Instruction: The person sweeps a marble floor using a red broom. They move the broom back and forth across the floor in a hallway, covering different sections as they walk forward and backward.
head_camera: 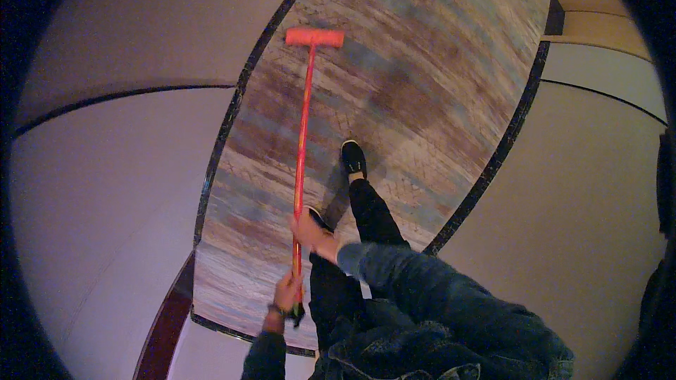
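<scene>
A long-handled floor tool, a mop or broom with a red handle (303,142) and a wide orange-red head (315,38), reaches away from me. Its head rests on or just above the patterned floor (422,89), close to the left wall. My right hand (312,232), blurred, is wrapped around the lower part of the handle. Below it, my left hand (288,290) holds the handle near its end, where a black end piece (297,315) hangs. A dark band circles my left wrist. The underside of the head is hidden.
Walls with black skirting (211,174) border the floor on both sides. My feet, in black shoes (354,158), stand right of the handle. A dark red frame (168,322) rises at the lower left. Pale wooden boards (597,24) are at the upper right.
</scene>
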Tool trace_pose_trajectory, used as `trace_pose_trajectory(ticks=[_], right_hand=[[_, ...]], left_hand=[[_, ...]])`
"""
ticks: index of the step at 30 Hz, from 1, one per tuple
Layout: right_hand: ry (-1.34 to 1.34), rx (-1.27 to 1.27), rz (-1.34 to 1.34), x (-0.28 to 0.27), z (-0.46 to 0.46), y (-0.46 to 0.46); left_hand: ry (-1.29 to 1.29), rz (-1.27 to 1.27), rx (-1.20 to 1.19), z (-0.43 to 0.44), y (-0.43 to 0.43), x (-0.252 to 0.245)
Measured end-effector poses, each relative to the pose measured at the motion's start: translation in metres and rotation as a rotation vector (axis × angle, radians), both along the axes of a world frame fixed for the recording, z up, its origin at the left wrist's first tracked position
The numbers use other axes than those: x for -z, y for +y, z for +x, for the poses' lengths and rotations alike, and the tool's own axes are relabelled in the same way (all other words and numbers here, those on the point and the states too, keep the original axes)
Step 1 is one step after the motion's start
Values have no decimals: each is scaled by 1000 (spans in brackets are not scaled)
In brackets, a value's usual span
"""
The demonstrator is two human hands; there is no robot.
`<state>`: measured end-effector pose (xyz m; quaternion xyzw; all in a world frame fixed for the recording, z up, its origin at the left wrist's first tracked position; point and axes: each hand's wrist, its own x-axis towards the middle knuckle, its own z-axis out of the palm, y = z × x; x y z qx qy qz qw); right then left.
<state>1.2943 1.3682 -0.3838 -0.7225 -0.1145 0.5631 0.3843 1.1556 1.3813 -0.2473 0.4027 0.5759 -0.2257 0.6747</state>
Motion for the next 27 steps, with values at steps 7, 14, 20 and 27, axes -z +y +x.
trace_pose_trajectory(ticks=[7,14,20,27], right_hand=[[507,400,-79,-25,23,4],[111,588,192,42,195,69],[-302,348,-44,72,355,98],[-335,207,-194,65,287,17]], left_hand=[[117,-12,-143,-14,-51,-85],[-118,184,101,153,32,0],[-413,201,138,334,94,98],[-125,-2,27,217,-22,49]])
